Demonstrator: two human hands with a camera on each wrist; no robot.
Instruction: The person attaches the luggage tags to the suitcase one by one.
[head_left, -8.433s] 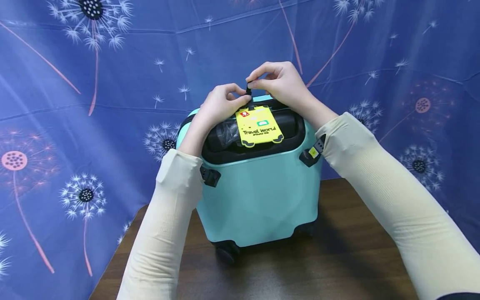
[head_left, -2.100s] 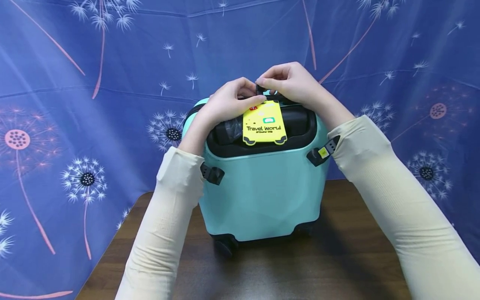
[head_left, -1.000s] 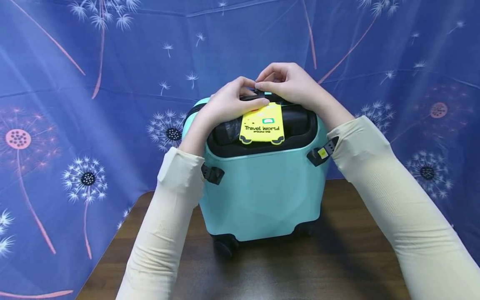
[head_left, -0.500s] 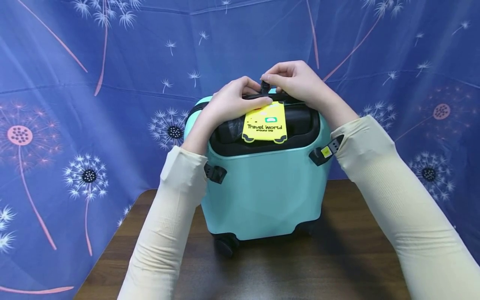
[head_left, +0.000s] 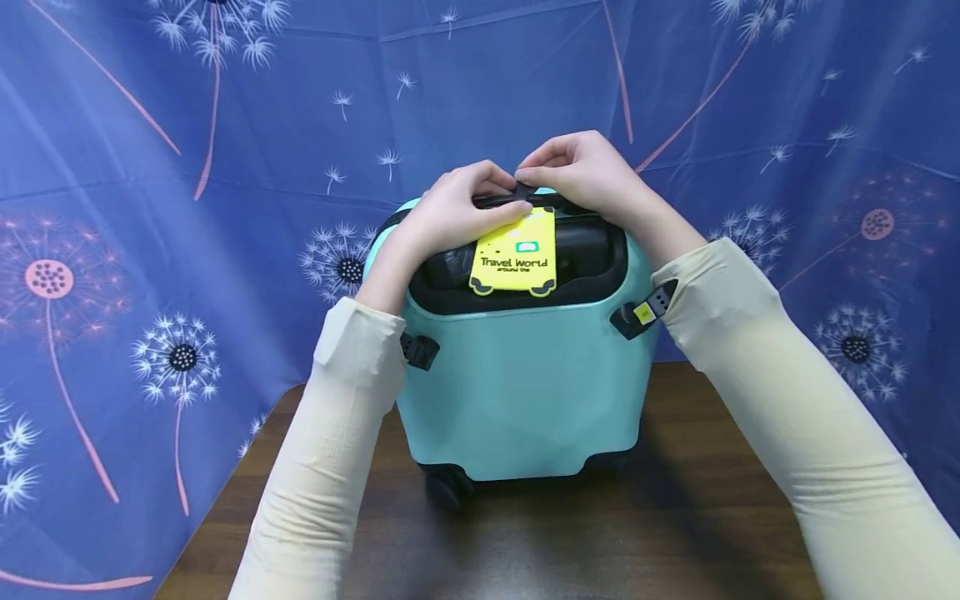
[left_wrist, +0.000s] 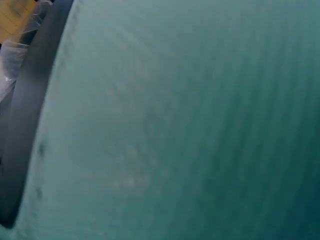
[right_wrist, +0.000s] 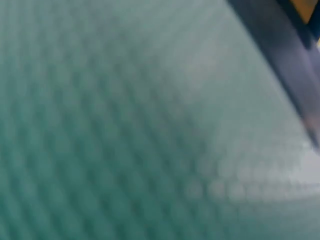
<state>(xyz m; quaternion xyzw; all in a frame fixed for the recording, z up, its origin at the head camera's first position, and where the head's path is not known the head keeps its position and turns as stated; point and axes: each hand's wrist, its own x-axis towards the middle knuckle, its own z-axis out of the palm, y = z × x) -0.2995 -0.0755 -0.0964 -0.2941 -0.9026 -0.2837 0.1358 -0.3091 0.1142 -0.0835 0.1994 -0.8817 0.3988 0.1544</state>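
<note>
A turquoise suitcase (head_left: pixel 517 392) stands upright, with a yellow luggage tag (head_left: pixel 513 254) reading "Travel World" over its black recessed top. The tag's black strap (head_left: pixel 522 191) is at the black carry handle (head_left: pixel 491 201). My left hand (head_left: pixel 453 208) holds the tag's upper end, thumb on its top edge; its other fingers curl behind the handle, partly hidden. With thumb and forefinger, my right hand (head_left: pixel 596 175) pinches the strap just above the handle. Both wrist views are mostly filled by the blurred suitcase wall (left_wrist: pixel 175 120), with a corner of the tag (left_wrist: pixel 12 17) at the left wrist view's edge.
The suitcase stands on a dark brown wooden table (head_left: pixel 585 542), its black wheels (head_left: pixel 448 487) on the surface. Clear plastic wrap (left_wrist: pixel 12 60) shows beside the tag. A blue dandelion-print cloth (head_left: pixel 247 250) hangs close behind.
Over the last half second my right hand has come down with the strap, towards the handle. The tag has shifted slightly left and lower. Eight seconds ago the strap stood upright between both hands.
</note>
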